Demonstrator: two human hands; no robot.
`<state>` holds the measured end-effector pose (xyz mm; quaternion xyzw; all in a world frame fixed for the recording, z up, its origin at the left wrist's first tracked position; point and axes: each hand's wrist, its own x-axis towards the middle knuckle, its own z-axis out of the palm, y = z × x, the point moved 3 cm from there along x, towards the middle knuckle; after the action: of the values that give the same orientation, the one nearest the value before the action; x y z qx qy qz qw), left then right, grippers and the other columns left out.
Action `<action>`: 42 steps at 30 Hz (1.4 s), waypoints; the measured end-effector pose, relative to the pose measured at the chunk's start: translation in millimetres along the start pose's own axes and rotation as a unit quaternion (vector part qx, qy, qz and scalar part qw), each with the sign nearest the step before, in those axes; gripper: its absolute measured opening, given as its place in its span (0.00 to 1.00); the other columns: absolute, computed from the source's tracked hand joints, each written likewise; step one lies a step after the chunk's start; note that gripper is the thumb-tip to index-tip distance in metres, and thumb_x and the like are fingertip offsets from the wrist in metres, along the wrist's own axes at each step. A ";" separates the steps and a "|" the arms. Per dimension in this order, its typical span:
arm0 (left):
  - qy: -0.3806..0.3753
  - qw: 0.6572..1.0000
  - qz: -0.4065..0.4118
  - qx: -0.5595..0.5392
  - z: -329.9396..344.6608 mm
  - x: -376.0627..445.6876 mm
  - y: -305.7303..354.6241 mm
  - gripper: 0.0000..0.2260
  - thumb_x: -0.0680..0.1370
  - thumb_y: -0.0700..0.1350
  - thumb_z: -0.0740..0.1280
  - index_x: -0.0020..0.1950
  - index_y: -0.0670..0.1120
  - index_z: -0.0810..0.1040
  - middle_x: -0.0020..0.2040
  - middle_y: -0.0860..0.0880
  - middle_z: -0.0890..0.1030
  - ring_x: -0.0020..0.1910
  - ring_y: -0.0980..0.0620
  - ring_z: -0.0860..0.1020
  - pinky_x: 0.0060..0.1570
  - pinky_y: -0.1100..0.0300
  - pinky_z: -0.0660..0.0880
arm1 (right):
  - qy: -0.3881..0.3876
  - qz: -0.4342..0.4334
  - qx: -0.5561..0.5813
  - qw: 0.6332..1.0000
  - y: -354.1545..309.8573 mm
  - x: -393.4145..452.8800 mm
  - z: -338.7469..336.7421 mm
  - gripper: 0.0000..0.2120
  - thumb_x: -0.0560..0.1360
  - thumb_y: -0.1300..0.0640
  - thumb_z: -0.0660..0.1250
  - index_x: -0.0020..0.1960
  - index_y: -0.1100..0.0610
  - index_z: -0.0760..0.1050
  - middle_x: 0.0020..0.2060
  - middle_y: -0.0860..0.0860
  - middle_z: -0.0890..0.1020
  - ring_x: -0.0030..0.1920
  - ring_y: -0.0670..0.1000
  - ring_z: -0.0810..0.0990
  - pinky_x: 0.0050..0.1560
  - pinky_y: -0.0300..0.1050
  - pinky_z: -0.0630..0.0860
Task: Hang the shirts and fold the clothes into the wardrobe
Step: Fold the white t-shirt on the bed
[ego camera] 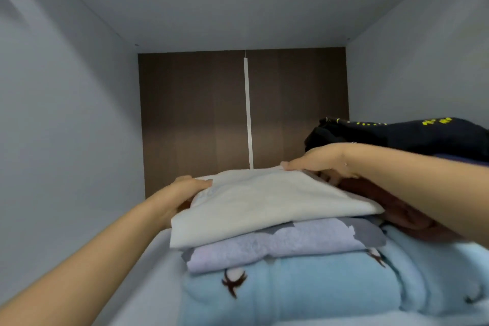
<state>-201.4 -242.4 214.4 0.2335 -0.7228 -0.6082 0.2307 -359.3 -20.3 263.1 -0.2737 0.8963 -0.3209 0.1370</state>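
Observation:
A folded white garment (pixel 270 204) lies on top of a stack inside the wardrobe compartment. Under it is a folded lavender garment (pixel 280 246), and below that a light blue fleece piece (pixel 304 291) with dark printed marks. My left hand (pixel 182 193) grips the white garment's far left edge, thumb on top. My right hand (pixel 322 160) holds its far right corner, fingers pinched on the cloth. Both forearms reach in over the shelf.
A second stack stands to the right: a dark garment with yellow print (pixel 412 135) above a reddish-brown one (pixel 397 209). The compartment has pale side walls (pixel 66 127), a brown back panel (pixel 198 114) with a white vertical strip (pixel 248 114), and a bare shelf strip (pixel 156 267) left of the stack.

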 end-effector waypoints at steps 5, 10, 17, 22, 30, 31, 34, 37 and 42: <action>-0.107 0.994 -0.007 -0.036 2.6 -59.5 -7.7 0.30 0.65 0.49 0.76 0.63 0.47 0.68 0.45 0.48 0.85 0.35 0.55 0.84 0.27 0.63 0.77 | 0.010 0.002 0.003 1.000 11.6 -41.1 -6.6 0.31 0.70 0.28 0.62 0.61 0.51 0.75 0.59 0.52 0.79 0.58 0.52 0.77 0.60 0.47 0.72; -0.106 0.992 0.000 -0.064 -5.8 -80.8 -14.1 0.30 0.74 0.39 0.72 0.73 0.47 0.66 0.57 0.46 0.81 0.40 0.53 0.85 0.31 0.62 0.79 | 0.108 -0.098 -0.014 0.989 26.1 -73.0 -10.8 0.07 0.77 0.50 0.67 0.45 0.52 0.80 0.45 0.44 0.83 0.46 0.49 0.79 0.36 0.41 0.77; -0.120 0.992 0.002 -0.025 -8.9 -100.7 -20.0 0.25 0.75 0.36 0.70 0.71 0.44 0.69 0.61 0.44 0.80 0.46 0.52 0.82 0.35 0.64 0.80 | 0.230 -0.135 -0.318 0.910 30.8 -101.0 9.8 0.12 0.78 0.50 0.65 0.54 0.58 0.76 0.52 0.47 0.76 0.53 0.51 0.75 0.49 0.40 0.67; 0.046 0.879 0.182 0.437 -17.0 -106.4 24.6 0.20 0.78 0.53 0.66 0.70 0.53 0.70 0.71 0.47 0.65 0.67 0.47 0.69 0.65 0.55 0.68 | 0.290 -0.175 -0.379 0.861 15.9 -121.0 -4.7 0.10 0.79 0.54 0.62 0.53 0.57 0.80 0.46 0.54 0.82 0.47 0.58 0.79 0.45 0.45 0.73; -0.111 0.884 0.078 0.448 73.7 -69.2 27.5 0.26 0.81 0.63 0.53 0.75 0.52 0.65 0.76 0.48 0.64 0.72 0.50 0.63 0.71 0.54 0.59 | 0.017 -0.186 -0.235 0.954 5.0 -89.5 48.0 0.25 0.81 0.37 0.47 0.76 0.41 0.60 0.71 0.39 0.64 0.72 0.44 0.59 0.74 0.46 0.49; -0.119 0.880 0.072 0.454 76.8 -61.1 15.6 0.27 0.80 0.66 0.53 0.75 0.54 0.64 0.76 0.50 0.64 0.72 0.51 0.63 0.69 0.55 0.59 | 0.004 -0.186 -0.233 0.955 14.0 -84.7 54.5 0.25 0.81 0.36 0.45 0.76 0.40 0.58 0.73 0.39 0.62 0.73 0.45 0.58 0.75 0.46 0.48; -0.112 0.864 0.089 0.482 82.3 -41.0 0.8 0.31 0.80 0.66 0.46 0.79 0.51 0.56 0.79 0.49 0.58 0.77 0.48 0.57 0.75 0.50 0.53 | -0.010 -0.200 -0.178 0.963 32.9 -72.8 59.9 0.25 0.81 0.36 0.45 0.76 0.40 0.57 0.75 0.39 0.59 0.76 0.48 0.56 0.76 0.45 0.47; -0.099 0.867 0.094 0.480 83.6 -45.7 3.2 0.30 0.80 0.67 0.47 0.77 0.53 0.61 0.76 0.49 0.65 0.73 0.48 0.63 0.73 0.53 0.56 | -0.010 -0.185 -0.150 0.971 37.2 -71.8 62.0 0.26 0.80 0.35 0.46 0.76 0.39 0.57 0.75 0.39 0.59 0.76 0.48 0.56 0.71 0.39 0.46; -0.109 0.864 0.155 0.467 78.1 -92.7 5.3 0.25 0.83 0.61 0.44 0.78 0.55 0.60 0.78 0.51 0.60 0.76 0.49 0.59 0.74 0.53 0.53 | 0.049 -0.206 -0.102 0.972 43.0 -102.8 67.0 0.26 0.80 0.36 0.48 0.76 0.42 0.58 0.75 0.38 0.58 0.76 0.45 0.54 0.77 0.46 0.45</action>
<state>-177.2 -124.0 203.0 0.1308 -0.9697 -0.1773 0.1054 -264.8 33.4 191.6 -0.4486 0.8544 -0.2622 -0.0051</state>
